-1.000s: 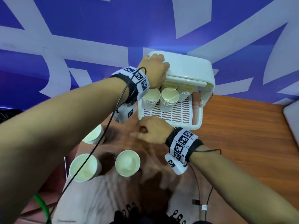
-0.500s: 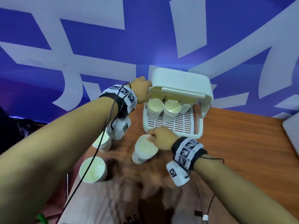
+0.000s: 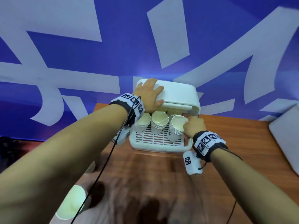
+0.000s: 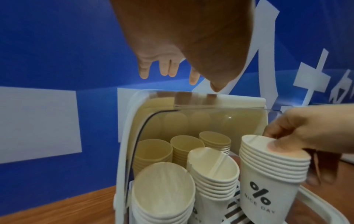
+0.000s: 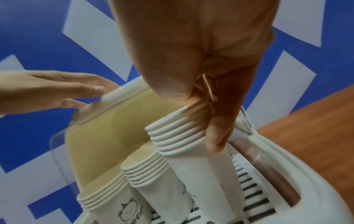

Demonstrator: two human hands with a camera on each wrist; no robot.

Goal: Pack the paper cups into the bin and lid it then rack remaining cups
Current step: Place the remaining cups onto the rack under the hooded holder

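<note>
left hand (image 3: pixel 148 94) lies flat, fingers straight, on the raised lid (image 3: pixel 178 92); right hand (image 3: pixel 195 126) fingers pinch a cup stack (image 3: pixel 175 130).

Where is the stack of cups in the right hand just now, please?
In the head view, the stack of cups stands at the bin's front right, beside two other stacks, pinched by the right hand.

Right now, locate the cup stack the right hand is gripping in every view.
Head: cup stack right of centre, front-right of the bin.
Left wrist: lower right, "%" print showing.
Right wrist: centre, under the right hand.
Shared landmark: the raised white lid.
</note>
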